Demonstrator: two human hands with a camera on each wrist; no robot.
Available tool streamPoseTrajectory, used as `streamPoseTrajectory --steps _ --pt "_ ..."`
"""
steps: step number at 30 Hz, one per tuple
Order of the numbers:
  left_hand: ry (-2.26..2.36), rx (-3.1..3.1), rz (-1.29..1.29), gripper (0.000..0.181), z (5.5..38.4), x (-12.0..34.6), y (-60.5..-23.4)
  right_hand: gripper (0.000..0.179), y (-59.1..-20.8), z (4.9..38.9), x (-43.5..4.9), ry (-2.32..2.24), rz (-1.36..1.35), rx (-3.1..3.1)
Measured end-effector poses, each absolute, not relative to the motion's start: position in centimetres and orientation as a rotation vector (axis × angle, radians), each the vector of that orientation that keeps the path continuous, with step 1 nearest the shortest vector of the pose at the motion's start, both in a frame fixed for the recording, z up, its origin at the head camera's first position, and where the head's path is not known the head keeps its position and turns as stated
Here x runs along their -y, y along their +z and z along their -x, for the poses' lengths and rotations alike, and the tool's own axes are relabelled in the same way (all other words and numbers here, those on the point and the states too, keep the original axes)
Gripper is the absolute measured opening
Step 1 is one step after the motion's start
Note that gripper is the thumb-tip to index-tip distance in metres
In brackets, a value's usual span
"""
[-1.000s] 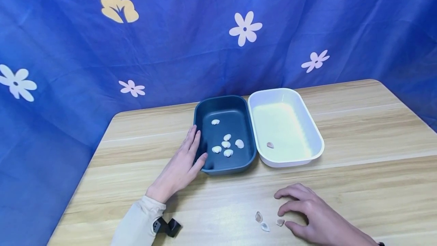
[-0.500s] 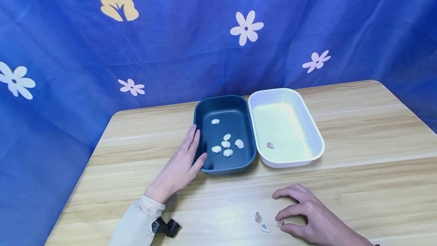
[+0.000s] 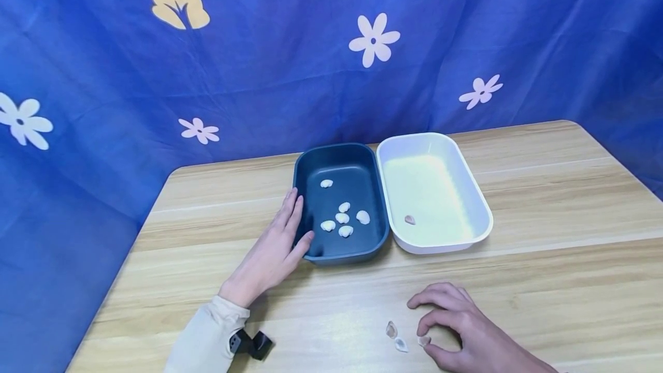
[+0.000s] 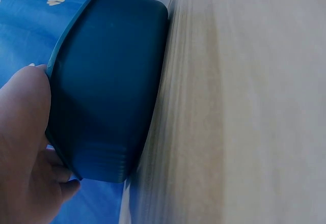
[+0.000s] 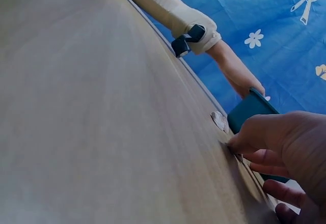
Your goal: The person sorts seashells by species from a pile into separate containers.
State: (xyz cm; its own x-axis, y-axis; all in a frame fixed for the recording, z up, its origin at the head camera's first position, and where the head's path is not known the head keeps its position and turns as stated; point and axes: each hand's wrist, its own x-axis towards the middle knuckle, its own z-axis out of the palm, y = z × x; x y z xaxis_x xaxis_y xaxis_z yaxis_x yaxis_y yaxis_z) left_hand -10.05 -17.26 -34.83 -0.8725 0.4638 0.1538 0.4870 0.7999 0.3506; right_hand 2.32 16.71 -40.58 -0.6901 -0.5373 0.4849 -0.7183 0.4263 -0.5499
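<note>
My right hand pinches a small seashell between thumb and index finger, low at the tabletop; the other fingers are bent above it. In the right wrist view the thumb and fingers mostly hide that shell. Two more shells, one brownish and one pale, lie just to its left. My left hand rests against the left rim of a dark blue tray, its fingers fairly straight along the edge. Several white ribbed shells are spread inside that tray.
A white tray stands against the blue tray's right side, with one brownish shell in it. Both sit on a wood-grain table. Behind it hangs a blue curtain with a flower print.
My right hand has shifted slightly left and its thumb and index finger have closed on the seashell. The left hand stays at the blue tray.
</note>
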Motion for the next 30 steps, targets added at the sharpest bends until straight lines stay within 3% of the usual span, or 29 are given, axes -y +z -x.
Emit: streamPoseTrajectory --steps 3,15,24,30 --pt "-0.599 2.921 0.774 0.068 10.1 17.3 -34.9 0.014 -40.6 -2.4 -16.7 1.125 -1.093 2.449" --pt "-0.597 2.92 0.776 0.068 10.2 17.2 -34.9 0.017 -39.7 -2.1 -16.6 1.18 -1.091 2.445" --pt "-0.606 2.933 0.761 0.068 10.1 17.2 -34.8 0.033 -36.8 -0.7 -17.2 1.105 -1.119 2.381" --pt "-0.604 2.934 0.762 0.068 10.1 17.2 -34.9 0.018 -35.1 0.3 -18.0 1.054 -1.126 2.423"
